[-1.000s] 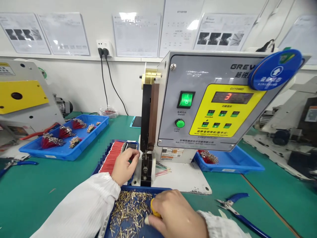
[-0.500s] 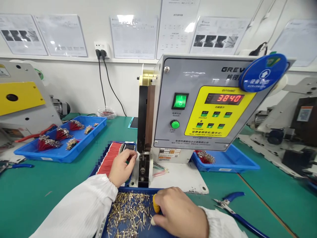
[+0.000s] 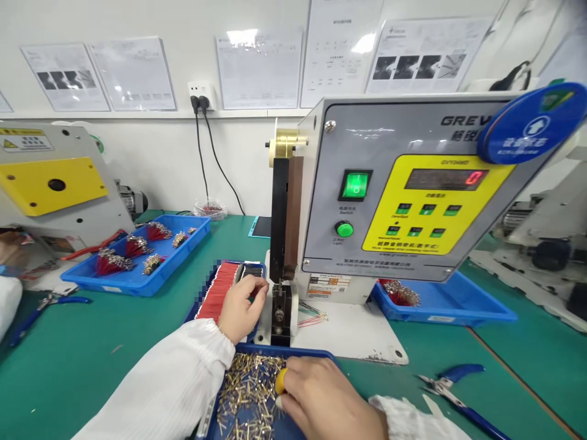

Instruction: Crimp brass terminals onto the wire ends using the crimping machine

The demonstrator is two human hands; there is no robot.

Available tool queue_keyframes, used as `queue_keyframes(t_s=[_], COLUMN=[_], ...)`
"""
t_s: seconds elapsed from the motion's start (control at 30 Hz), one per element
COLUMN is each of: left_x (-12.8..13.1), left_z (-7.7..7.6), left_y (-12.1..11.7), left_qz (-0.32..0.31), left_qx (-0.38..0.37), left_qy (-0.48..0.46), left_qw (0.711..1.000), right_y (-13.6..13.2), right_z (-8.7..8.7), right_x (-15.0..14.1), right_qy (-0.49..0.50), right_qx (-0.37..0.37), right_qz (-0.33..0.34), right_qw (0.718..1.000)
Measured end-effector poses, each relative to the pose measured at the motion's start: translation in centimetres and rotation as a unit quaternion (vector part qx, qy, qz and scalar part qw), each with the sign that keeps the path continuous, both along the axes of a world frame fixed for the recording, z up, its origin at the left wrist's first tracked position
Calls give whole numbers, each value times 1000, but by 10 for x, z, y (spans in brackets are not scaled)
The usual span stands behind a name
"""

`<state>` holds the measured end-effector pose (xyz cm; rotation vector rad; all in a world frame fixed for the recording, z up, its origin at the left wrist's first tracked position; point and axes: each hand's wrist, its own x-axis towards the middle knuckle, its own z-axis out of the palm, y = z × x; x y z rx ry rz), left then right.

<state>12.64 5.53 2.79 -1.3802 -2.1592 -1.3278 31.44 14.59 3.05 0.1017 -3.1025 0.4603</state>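
Note:
My left hand rests on a tray of red wires, fingers pinched together beside the black jaw of the grey crimping machine; what it pinches is too small to name. My right hand lies low in a blue tray of several small brass terminals, fingers curled round a yellow-handled tool. Both sleeves are white.
A blue tray of red wire bundles sits at the left, another blue tray behind the machine's right side. Blue-handled pliers lie at the right, another pair at the left. A second machine stands far left.
The view has shifted slightly right and down. The machine's display changed from 3840 to a single 0. Both hands have stayed almost where they were.

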Motion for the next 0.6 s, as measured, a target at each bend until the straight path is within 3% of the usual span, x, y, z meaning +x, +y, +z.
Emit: queue_keyframes(t_s=[0.37,0.6], left_x=[-1,0], left_z=[-3,-2], left_y=[0,0], left_qz=[-11,-7], left_qx=[-1,-4], left_qy=[-10,-4], left_qw=[1000,1000], right_y=[10,12], right_z=[10,10], right_x=[6,4], right_qy=[-23,-46], right_qx=[-63,-80], right_qz=[-58,-39], right_qw=[996,995])
